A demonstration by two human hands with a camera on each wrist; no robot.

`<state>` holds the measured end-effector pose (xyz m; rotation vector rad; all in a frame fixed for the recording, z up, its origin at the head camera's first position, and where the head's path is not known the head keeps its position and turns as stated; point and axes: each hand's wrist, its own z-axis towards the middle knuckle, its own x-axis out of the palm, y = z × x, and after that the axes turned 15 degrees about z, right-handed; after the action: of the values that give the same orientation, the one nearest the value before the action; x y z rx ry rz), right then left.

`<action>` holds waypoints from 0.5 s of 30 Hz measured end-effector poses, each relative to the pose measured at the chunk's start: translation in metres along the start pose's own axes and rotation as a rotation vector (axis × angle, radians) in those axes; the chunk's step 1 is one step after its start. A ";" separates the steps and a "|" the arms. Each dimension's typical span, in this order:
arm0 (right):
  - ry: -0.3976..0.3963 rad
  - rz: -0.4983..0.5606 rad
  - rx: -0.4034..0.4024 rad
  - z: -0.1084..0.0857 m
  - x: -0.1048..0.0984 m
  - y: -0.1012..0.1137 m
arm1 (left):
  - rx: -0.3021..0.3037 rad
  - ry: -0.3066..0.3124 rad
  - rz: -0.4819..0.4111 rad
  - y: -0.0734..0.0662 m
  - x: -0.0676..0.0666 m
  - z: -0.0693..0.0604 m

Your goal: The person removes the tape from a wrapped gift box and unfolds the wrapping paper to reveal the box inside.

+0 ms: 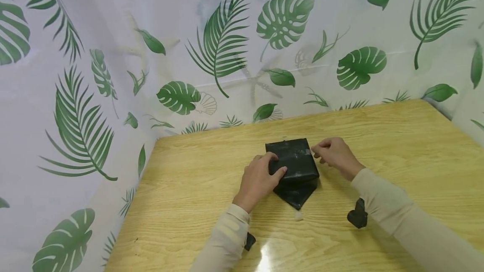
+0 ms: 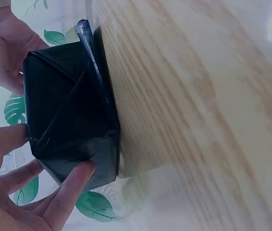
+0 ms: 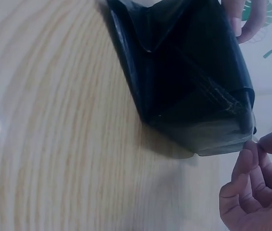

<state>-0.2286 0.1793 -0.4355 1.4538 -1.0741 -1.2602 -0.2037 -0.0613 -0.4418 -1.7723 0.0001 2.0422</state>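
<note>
A box wrapped in glossy black sheeting (image 1: 293,158) sits on the wooden table, with a pointed loose flap (image 1: 296,196) hanging out on its near side. My left hand (image 1: 259,179) grips the box's left part, thumb on the top near the front edge; in the left wrist view its fingers (image 2: 73,190) spread over the side. At the right edge, my right hand (image 1: 336,156) pinches thumb and forefinger together beside a small shiny patch of clear tape (image 1: 308,152). The pinched bit looks like the tape's end, mostly hidden by the fingertips (image 3: 251,151).
A short piece of clear tape (image 1: 298,215) lies by the flap's tip. One black scrap (image 1: 357,214) is beside the right forearm, another (image 1: 249,241) beside the left sleeve. Behind the wooden table (image 1: 181,188) hangs a white leaf-print curtain (image 1: 234,108).
</note>
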 end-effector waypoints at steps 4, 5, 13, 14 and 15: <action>0.004 0.000 -0.005 0.000 0.000 0.001 | -0.007 0.005 0.002 0.000 0.000 0.000; 0.003 0.002 -0.004 0.000 0.000 0.002 | -0.008 0.008 0.003 -0.001 0.000 0.000; -0.001 0.024 -0.020 -0.001 0.002 0.007 | -0.016 0.024 0.004 0.000 -0.001 0.001; -0.002 0.023 -0.024 -0.002 0.002 0.008 | -0.018 0.026 0.004 0.000 -0.001 0.001; -0.001 0.022 -0.026 -0.002 0.002 0.009 | -0.019 0.029 0.005 0.000 -0.001 0.002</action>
<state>-0.2267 0.1756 -0.4273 1.4182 -1.0677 -1.2556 -0.2053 -0.0612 -0.4410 -1.8147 -0.0064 2.0264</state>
